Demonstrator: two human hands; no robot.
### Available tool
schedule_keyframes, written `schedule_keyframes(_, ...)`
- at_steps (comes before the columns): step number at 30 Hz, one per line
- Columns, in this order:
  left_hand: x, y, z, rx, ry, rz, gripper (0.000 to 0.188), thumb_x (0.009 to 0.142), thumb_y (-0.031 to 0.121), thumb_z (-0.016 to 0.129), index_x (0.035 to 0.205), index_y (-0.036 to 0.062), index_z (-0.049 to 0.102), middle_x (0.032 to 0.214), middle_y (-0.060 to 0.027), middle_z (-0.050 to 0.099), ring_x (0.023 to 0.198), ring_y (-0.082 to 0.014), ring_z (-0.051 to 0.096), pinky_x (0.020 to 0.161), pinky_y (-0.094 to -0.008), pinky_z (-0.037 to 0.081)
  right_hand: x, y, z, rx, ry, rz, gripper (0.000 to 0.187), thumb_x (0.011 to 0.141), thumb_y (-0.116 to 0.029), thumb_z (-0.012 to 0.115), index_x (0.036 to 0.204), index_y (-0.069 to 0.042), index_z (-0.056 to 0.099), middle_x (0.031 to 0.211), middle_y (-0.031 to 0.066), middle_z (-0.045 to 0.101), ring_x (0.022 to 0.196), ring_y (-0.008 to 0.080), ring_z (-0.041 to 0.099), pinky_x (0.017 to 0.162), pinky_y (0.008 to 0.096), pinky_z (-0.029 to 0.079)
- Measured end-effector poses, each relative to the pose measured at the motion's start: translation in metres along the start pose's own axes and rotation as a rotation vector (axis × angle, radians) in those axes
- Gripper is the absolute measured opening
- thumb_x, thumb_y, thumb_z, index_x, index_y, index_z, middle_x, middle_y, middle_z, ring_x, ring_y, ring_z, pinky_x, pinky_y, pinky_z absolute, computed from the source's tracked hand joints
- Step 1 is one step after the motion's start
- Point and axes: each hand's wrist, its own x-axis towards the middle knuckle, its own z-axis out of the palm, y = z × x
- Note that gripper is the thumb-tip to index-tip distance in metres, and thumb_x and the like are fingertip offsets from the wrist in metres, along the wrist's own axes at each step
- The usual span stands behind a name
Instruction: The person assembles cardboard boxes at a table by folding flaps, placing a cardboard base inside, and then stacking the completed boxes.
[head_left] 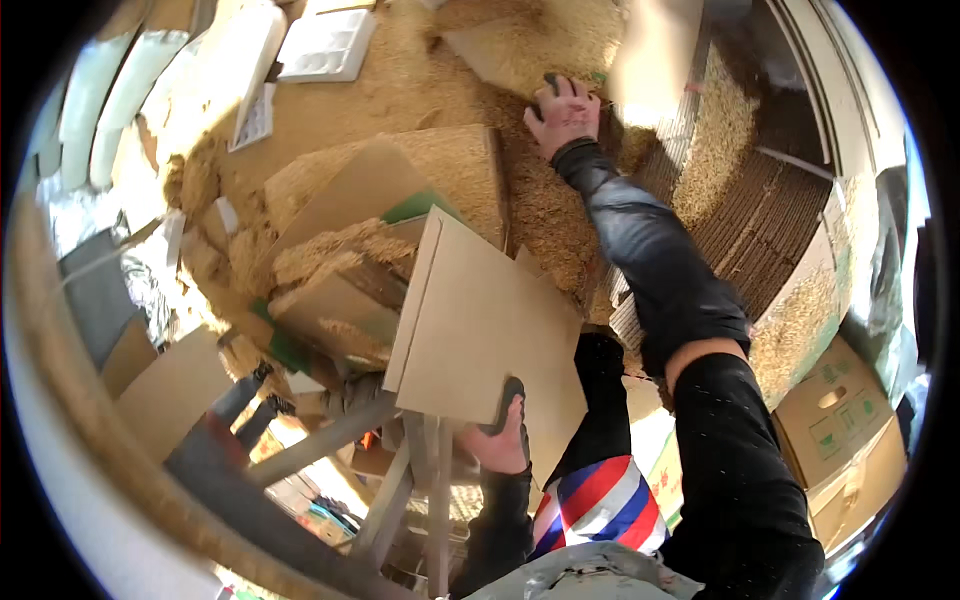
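My left hand [502,440] is closed on the lower edge of a flattened cardboard box [490,330]. Its dark-tipped thumb lies over the plain tan face, while the other fingers are hidden. The folded box stands tilted in front of me, with a second layer showing along its left edge. Stretched far ahead, my right hand [568,115] has its fingers and thumb apart. It rests on or just above a cardboard sheet [500,55] strewn with light brown sawdust-like bits.
Bit-covered cardboard [340,250] lies left of the held box. Stacked cardboard [755,215] stands on the right, above a printed carton [840,410]. A white compartment tray [326,46] sits at the far left. Wooden bars [385,500] stand below my left hand.
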Motion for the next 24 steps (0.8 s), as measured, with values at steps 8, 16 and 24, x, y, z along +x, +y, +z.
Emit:
schedule_keyframes(8,-0.02,0.065,-0.011,0.533,-0.029,0.074,0.046,0.076,0.016,0.066,0.114,-0.0008,0.046,0.105,-0.0118,0.056,0.092,-0.0196,0.054,0.081,-0.032,0.043,-0.111,-0.07,-0.185,0.33,0.321,-0.011,0.012,0.072,-0.024,0.054,0.073,-0.012,0.056,0.072,0.007,0.055,0.066,0.0219,0.057,0.057,0.0347,0.044)
schedule_keyframes(16,-0.069,0.049,-0.082,0.298,-0.336,0.001,0.027,0.075,0.007,0.064,0.096,-0.0083,0.056,0.092,-0.0115,0.061,0.08,-0.0154,0.056,0.072,-0.0281,0.046,-0.411,-0.07,-0.213,0.401,-0.235,-0.546,0.016,0.071,-0.018,0.048,0.079,-0.009,0.058,0.082,0.0078,0.051,0.077,0.0212,0.05,0.061,0.0339,0.04)
schedule_keyframes(24,-0.074,0.003,-0.122,0.869,-0.104,0.133,0.044,0.066,0.016,0.073,0.1,-0.0061,0.056,0.1,-0.0141,0.06,0.089,-0.0202,0.058,0.079,-0.0318,0.044,-0.457,0.082,0.04,0.539,-0.193,0.738,0.074,0.067,-0.039,0.066,0.121,0.002,0.036,0.119,0.0222,0.045,0.11,0.0301,0.045,0.09,0.0377,0.038)
